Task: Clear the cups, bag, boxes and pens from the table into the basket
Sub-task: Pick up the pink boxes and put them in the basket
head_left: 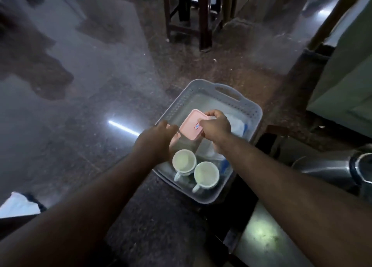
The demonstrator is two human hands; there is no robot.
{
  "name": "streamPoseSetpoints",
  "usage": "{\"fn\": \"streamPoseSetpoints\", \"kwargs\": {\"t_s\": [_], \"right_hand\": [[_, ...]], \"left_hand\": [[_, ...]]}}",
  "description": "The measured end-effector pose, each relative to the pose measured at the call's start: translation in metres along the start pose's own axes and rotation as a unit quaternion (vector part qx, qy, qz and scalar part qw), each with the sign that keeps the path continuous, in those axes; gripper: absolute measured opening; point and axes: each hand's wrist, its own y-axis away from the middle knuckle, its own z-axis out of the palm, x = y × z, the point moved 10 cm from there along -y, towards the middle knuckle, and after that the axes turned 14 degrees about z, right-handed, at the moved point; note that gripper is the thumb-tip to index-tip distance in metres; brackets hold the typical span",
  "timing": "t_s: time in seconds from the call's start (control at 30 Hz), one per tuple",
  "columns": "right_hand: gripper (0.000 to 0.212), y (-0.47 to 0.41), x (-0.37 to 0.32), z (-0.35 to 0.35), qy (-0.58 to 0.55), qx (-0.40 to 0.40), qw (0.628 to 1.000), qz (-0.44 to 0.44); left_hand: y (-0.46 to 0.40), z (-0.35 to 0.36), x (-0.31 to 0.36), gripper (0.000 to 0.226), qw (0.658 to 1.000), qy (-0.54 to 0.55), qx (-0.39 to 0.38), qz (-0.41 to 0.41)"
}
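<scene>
Both hands over the grey basket point(209, 91), which sits at the edge of the dark stone tabletop point(80, 105). Right hand point(216, 126): fingers curled down over the right edge of the pink-lidded box point(191, 124), gripping it; the box is tilted, above the basket interior. Left hand point(156, 139): fingers partly curled, tips next to the box's left edge, with a second pink box point(174, 140) showing just beneath them; contact cannot be told, view blurred. Two white cups point(184, 162) point(206, 175) stand upright in the basket, nearer the wrists than the fingers, touching each other. A white and blue bag point(236, 123) lies in the basket just beyond the right fingers.
</scene>
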Motion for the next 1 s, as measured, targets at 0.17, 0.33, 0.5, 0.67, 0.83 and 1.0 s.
{"fn": "streamPoseSetpoints", "kwargs": {"t_s": [0.17,0.33,0.5,0.67,0.83,1.0], "right_hand": [[0.017,-0.014,0.007,0.017,0.003,0.033,0.999,0.017],[0.019,-0.018,0.003,0.039,0.098,0.016,0.995,-0.004],[0.036,-0.009,-0.002,0.057,0.216,-0.067,0.973,-0.052],[0.056,0.031,-0.020,0.025,0.306,-0.065,0.939,-0.141],[0.060,0.092,-0.036,-0.070,0.293,0.031,0.921,-0.256],[0.061,0.140,-0.047,-0.216,0.369,0.286,0.828,-0.312]], "left_hand": [[0.004,0.030,-0.003,0.063,0.999,0.043,-0.025,-0.016],[0.006,0.026,-0.005,0.050,0.998,0.025,0.002,-0.050],[0.007,0.018,-0.007,0.073,0.995,-0.053,0.019,-0.083],[0.009,0.020,-0.007,0.081,0.993,-0.002,-0.060,-0.097],[-0.013,-0.044,0.047,0.035,0.998,-0.002,0.000,-0.060],[-0.074,-0.120,0.217,0.046,0.978,0.063,0.150,0.130]]}}
